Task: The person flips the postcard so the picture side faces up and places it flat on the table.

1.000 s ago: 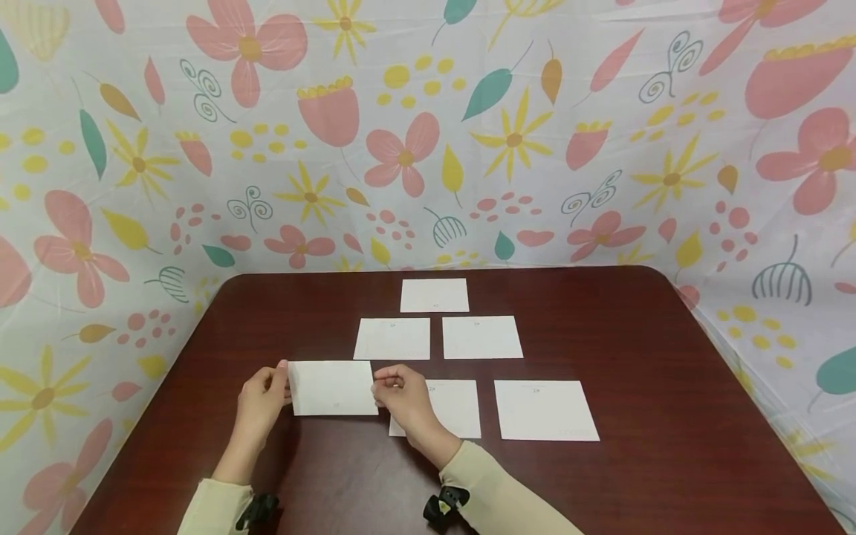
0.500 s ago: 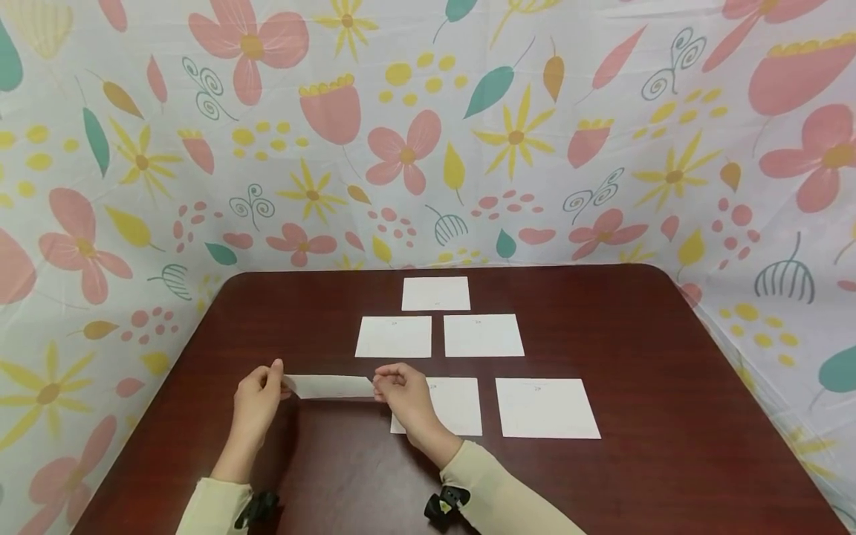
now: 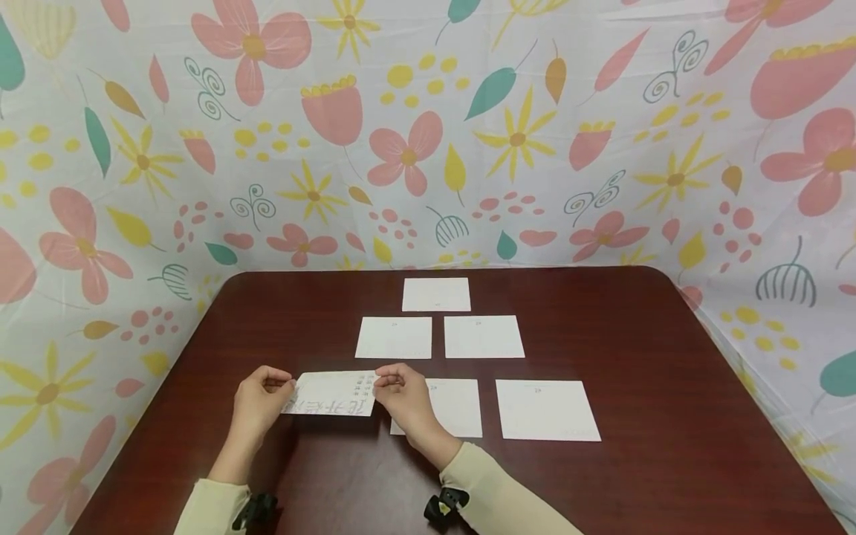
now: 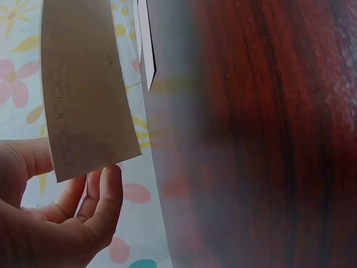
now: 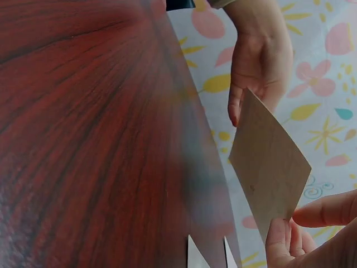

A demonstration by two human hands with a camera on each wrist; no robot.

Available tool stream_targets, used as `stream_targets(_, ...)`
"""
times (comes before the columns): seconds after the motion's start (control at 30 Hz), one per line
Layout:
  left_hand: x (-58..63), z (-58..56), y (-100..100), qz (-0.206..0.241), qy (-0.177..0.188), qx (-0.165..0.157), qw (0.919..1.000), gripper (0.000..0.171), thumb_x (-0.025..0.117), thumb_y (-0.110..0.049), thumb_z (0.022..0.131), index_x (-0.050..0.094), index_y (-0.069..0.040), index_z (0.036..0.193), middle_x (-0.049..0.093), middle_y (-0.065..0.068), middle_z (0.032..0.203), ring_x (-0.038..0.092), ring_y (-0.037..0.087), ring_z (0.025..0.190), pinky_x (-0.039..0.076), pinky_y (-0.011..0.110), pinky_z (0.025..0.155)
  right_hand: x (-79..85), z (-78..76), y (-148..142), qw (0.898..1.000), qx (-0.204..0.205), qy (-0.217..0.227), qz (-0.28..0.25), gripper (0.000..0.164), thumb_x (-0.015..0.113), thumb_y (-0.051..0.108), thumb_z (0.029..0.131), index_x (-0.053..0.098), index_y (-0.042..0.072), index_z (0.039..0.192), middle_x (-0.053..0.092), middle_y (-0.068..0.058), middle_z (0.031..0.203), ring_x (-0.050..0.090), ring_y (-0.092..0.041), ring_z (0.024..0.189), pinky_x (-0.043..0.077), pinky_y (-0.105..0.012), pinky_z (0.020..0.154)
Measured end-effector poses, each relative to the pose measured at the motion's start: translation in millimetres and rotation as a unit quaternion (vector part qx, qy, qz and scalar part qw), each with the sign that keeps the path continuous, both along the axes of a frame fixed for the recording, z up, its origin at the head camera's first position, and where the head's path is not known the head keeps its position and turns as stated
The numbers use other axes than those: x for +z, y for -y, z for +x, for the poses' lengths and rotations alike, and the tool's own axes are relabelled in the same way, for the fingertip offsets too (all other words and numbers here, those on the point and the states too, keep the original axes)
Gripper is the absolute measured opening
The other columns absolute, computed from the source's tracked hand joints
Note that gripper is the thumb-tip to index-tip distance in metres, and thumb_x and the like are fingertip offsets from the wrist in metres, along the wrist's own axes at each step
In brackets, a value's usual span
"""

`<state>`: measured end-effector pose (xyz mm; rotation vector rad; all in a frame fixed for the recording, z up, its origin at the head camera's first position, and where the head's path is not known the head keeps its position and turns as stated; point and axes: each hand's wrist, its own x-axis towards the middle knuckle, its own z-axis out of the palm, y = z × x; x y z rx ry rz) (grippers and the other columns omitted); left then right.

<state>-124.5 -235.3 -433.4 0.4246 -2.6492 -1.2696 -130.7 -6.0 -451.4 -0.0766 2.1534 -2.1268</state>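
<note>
Held above the left part of the table is a white paper card (image 3: pixel 332 394), its face showing large handwritten characters and smaller rows of writing. My left hand (image 3: pixel 262 400) pinches its left edge; my right hand (image 3: pixel 405 400) grips the right edge between thumb and fingers. From the left wrist, the card's plain underside (image 4: pixel 89 95) looks shaded, with the left hand (image 4: pixel 70 215) at its near end. In the right wrist view, the right hand's fingers (image 5: pixel 279 240) hold one corner of the card (image 5: pixel 270 153). Under the right forearm lies another white card (image 3: pixel 458 407), partly hidden.
More white cards lie flat on the dark red wooden table (image 3: pixel 669 461): one at the back (image 3: pixel 436 295), a left card (image 3: pixel 393 338) and a right card (image 3: pixel 484 336) in the middle row, and a front right card (image 3: pixel 548 411). A flowered cloth (image 3: pixel 428 134) hangs behind.
The held card has been turned over: its blank face showed first, then it tipped edge-on, and now the written face is up. The left hand turned with it; the right hand barely moved.
</note>
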Motion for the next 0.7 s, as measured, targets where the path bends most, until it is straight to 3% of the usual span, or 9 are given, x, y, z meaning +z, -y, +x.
stream_targets(0.13,-2.4,-0.6,0,-0.002,0.004,-0.019,0.9998,0.021,0.068,-0.003,0.082,0.065,0.005,0.101,0.067,0.018,0.093,0.060,0.021,0.080,0.046,0.023,0.062,0.5,2.0,0,1.000,-0.003,-0.018,0.014,0.022,0.065,-0.008,0.082,0.063,-0.006,0.104,0.063,-0.014,0.088,0.058,-0.015,0.076,0.048,-0.021,0.065)
stream_targets(0.33,-5.1,-0.7,3,0.009,0.033,-0.060,0.9976,0.037,0.067,0.000,0.083,0.061,0.009,0.118,0.066,0.024,0.102,0.061,0.027,0.087,0.047,0.020,0.065,0.0,3.0,0,0.999,-0.010,-0.022,0.020,0.024,0.065,-0.009,0.079,0.062,-0.005,0.103,0.060,-0.017,0.091,0.057,-0.018,0.077,0.048,-0.023,0.062)
stream_targets(0.53,-6.2,-4.2,5,0.008,0.062,-0.093,0.9937,0.042,0.069,-0.001,0.083,0.058,0.013,0.121,0.065,0.025,0.101,0.061,0.028,0.086,0.048,0.024,0.061,-4.8,1.4,1,0.999,-0.011,-0.006,0.039,0.033,0.064,-0.008,0.080,0.060,-0.009,0.113,0.058,-0.016,0.095,0.060,-0.018,0.080,0.051,-0.026,0.065)
stream_targets(0.7,-5.2,-7.9,6,-0.017,0.080,-0.106,0.9910,0.043,0.070,-0.003,0.082,0.058,0.014,0.120,0.065,0.023,0.098,0.061,0.031,0.087,0.051,0.033,0.065,-9.8,0.4,2,0.998,-0.012,-0.007,0.059,0.036,0.062,-0.010,0.079,0.059,-0.012,0.115,0.059,-0.016,0.094,0.059,-0.017,0.079,0.052,-0.027,0.067)
